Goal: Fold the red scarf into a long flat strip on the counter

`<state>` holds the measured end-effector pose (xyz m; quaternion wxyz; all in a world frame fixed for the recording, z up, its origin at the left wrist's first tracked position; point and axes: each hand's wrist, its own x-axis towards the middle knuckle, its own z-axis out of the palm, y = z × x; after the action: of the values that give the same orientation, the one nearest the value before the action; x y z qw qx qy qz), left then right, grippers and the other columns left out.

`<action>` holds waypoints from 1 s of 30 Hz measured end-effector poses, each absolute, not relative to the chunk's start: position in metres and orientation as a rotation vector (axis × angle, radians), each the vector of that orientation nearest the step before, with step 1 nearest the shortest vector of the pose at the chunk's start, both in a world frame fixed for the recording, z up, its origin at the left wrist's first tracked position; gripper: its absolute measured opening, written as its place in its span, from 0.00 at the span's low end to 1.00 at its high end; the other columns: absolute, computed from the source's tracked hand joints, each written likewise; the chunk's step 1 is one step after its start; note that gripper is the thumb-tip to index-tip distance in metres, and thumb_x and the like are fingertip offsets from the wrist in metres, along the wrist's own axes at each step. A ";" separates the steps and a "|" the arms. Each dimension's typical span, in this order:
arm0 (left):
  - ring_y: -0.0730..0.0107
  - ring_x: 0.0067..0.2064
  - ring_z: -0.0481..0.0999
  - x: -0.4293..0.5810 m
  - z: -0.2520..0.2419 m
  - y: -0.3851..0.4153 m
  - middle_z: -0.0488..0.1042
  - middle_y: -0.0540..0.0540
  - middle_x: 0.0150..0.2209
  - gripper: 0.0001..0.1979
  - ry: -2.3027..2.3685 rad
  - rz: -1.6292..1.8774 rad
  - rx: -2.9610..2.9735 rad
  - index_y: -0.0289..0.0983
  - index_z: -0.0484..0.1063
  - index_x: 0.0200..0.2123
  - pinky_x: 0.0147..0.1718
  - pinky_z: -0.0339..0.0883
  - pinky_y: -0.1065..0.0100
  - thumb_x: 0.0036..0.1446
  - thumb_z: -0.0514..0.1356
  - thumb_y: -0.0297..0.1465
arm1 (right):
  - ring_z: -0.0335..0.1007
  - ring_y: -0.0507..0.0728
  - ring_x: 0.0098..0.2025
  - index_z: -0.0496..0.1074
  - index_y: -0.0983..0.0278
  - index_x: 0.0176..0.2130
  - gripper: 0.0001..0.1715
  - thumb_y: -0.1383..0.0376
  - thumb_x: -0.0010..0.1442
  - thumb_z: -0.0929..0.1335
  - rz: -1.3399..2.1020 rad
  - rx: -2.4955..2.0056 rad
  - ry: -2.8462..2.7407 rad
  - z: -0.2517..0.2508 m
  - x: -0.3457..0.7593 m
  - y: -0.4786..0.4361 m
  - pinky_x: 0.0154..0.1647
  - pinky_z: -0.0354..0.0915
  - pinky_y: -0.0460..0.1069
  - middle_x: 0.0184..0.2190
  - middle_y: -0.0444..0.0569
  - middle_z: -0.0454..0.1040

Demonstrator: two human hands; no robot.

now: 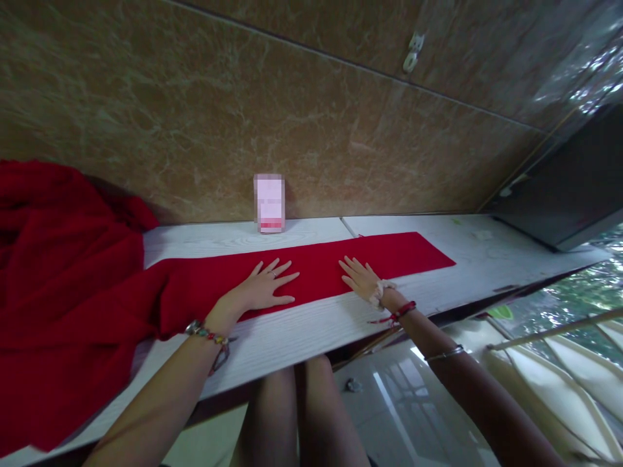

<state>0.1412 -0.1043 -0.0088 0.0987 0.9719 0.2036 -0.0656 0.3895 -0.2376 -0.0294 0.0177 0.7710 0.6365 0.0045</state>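
A long red cloth (321,266) lies in a flat strip along the white wood-grain table (302,331). My left hand (263,285) rests on the strip with its fingers spread, and a ring shows on one finger. Farther right, my right hand (361,277) is laid flat on the same strip, fingers apart, with a white scrunchie at the wrist. Neither hand grips anything. To the left the cloth runs into a large bunched red heap (63,292) that hangs toward the front edge. The strip's right end is straight and slanted.
A blurred pink-and-white box (270,202) stands against the brown marbled wall (195,117). At the far right is a dark panel-like object (559,175). The table's front edge runs just above my knees (304,402). A pale slatted rack (559,383) is at the lower right.
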 end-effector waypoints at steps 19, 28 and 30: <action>0.54 0.63 0.33 0.138 -0.004 -0.097 0.36 0.48 0.63 0.37 0.618 -0.311 2.779 0.50 0.46 0.59 0.56 0.31 0.48 0.48 0.50 0.54 | 0.47 0.64 0.60 0.55 0.56 0.57 0.26 0.57 0.61 0.52 0.129 2.575 1.703 -0.050 0.515 -0.290 0.52 0.55 0.67 0.59 0.48 0.53; 0.56 0.63 0.38 0.149 -0.013 -0.099 0.40 0.47 0.63 0.27 0.935 -0.084 2.855 0.45 0.46 0.60 0.55 0.37 0.47 0.58 0.42 0.45 | 0.38 0.63 0.62 0.48 0.56 0.60 0.28 0.55 0.62 0.52 0.032 2.419 2.038 -0.028 0.432 -0.244 0.56 0.46 0.66 0.62 0.49 0.45; 0.54 0.62 0.39 0.150 -0.017 -0.098 0.41 0.46 0.63 0.28 1.013 -0.123 2.873 0.44 0.46 0.60 0.55 0.39 0.47 0.57 0.43 0.45 | 0.37 0.61 0.63 0.46 0.57 0.61 0.29 0.55 0.62 0.51 -0.044 2.314 2.141 -0.026 0.416 -0.234 0.56 0.45 0.65 0.62 0.49 0.44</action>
<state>0.1502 -0.0983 -0.0169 0.0462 0.9413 0.3319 -0.0404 0.4163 -0.2344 -0.0264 -0.0054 0.7339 0.6791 -0.0139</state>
